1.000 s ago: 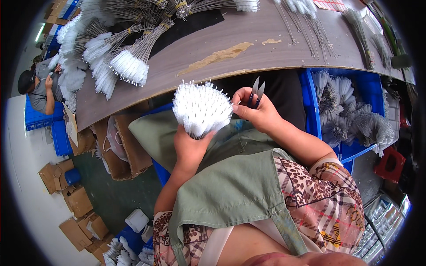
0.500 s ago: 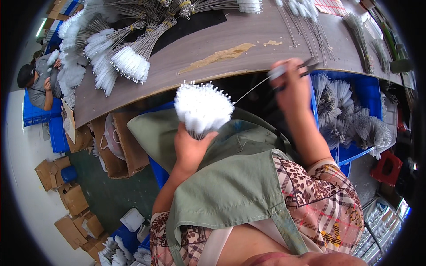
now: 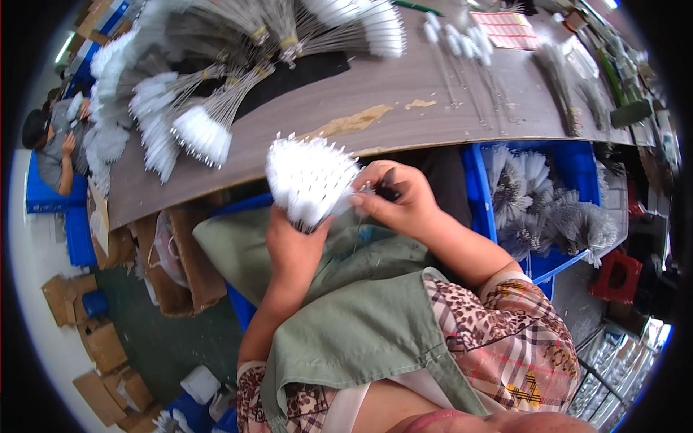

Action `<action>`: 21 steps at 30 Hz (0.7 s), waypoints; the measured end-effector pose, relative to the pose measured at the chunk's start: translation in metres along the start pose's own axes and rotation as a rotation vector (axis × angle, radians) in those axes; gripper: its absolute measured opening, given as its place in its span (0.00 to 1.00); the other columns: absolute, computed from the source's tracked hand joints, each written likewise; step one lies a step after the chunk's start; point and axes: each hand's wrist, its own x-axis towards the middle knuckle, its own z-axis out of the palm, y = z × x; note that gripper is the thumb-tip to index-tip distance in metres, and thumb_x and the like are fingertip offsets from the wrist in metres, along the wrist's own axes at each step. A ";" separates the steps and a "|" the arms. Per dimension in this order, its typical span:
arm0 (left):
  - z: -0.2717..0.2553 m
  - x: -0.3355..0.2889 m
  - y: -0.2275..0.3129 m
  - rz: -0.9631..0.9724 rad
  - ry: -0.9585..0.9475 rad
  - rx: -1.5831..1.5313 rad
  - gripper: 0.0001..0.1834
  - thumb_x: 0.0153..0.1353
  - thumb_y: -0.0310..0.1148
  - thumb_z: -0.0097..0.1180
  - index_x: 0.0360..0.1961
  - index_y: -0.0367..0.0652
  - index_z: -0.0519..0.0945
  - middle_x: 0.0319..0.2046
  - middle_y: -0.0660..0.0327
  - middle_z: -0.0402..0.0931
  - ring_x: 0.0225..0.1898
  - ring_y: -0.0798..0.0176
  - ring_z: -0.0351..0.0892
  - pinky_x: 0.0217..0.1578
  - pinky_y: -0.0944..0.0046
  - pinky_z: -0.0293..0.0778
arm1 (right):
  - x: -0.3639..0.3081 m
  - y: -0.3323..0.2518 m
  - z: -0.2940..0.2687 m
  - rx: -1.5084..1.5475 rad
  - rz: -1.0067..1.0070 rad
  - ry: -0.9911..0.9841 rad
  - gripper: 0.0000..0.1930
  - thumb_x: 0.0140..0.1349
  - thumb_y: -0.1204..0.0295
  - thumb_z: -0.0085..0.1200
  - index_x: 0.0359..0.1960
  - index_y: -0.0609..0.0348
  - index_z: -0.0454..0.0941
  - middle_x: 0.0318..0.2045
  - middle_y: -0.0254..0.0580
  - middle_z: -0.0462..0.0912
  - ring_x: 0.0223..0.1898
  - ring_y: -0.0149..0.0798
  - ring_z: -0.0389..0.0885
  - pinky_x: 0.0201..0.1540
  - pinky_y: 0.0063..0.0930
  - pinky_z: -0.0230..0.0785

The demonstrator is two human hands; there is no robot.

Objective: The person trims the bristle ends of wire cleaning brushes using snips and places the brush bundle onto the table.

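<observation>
My left hand (image 3: 294,242) is closed round a thick bundle of white-bristled wire brushes (image 3: 312,177), heads up and fanned out, in front of the table edge. At the right side of this bundle, my right hand (image 3: 401,200) is closed with its thumb and fingertips pinched together. A dark hand tool (image 3: 388,189), perhaps scissors or snips, shows between its fingers; its full shape is hidden. Whether a single brush is also in the pinch I cannot make out. Both hands are over the green apron (image 3: 361,317) on my lap.
The brown table (image 3: 404,130) carries tied brush bundles (image 3: 206,133) at left and loose brushes (image 3: 462,47) at back right. A blue crate (image 3: 480,195) of brushes stands at right, a cardboard box (image 3: 191,260) under the table's left. A co-worker (image 3: 58,144) sits far left.
My right hand has come left and down from over the table edge to the bundle's side. The single brush it held by its white head no longer shows clearly. The view has shifted slightly.
</observation>
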 end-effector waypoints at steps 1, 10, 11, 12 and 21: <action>0.000 -0.001 0.002 -0.008 0.028 0.037 0.34 0.38 0.32 0.75 0.49 0.38 0.73 0.42 0.47 0.79 0.46 0.43 0.79 0.45 0.53 0.74 | 0.000 0.003 0.002 0.007 -0.008 0.010 0.06 0.55 0.77 0.63 0.33 0.61 0.80 0.25 0.35 0.76 0.27 0.26 0.72 0.30 0.20 0.65; 0.002 -0.013 -0.041 -0.062 -0.059 -0.033 0.40 0.34 0.34 0.78 0.51 0.34 0.73 0.44 0.49 0.80 0.48 0.52 0.80 0.48 0.57 0.73 | 0.089 -0.063 -0.149 -0.301 0.069 0.529 0.11 0.63 0.63 0.56 0.34 0.58 0.78 0.21 0.22 0.68 0.23 0.20 0.63 0.24 0.19 0.54; 0.005 -0.011 -0.046 -0.011 -0.070 -0.084 0.38 0.35 0.34 0.77 0.50 0.36 0.74 0.44 0.50 0.80 0.47 0.54 0.80 0.48 0.58 0.73 | 0.109 -0.055 -0.194 -0.419 0.099 0.486 0.11 0.63 0.62 0.57 0.35 0.58 0.79 0.20 0.21 0.68 0.22 0.20 0.62 0.25 0.19 0.56; 0.006 -0.010 -0.040 -0.052 -0.068 -0.009 0.37 0.36 0.33 0.77 0.50 0.37 0.74 0.43 0.51 0.80 0.47 0.54 0.80 0.48 0.59 0.74 | 0.128 -0.042 -0.229 -0.531 0.130 0.435 0.12 0.62 0.61 0.58 0.37 0.58 0.80 0.18 0.21 0.68 0.20 0.20 0.62 0.25 0.19 0.57; 0.007 -0.006 -0.024 -0.017 -0.052 -0.097 0.35 0.37 0.33 0.76 0.48 0.35 0.74 0.42 0.50 0.81 0.45 0.52 0.82 0.45 0.58 0.75 | 0.160 -0.037 -0.183 -1.228 0.065 0.316 0.14 0.61 0.61 0.58 0.38 0.60 0.80 0.26 0.34 0.80 0.24 0.25 0.72 0.27 0.22 0.65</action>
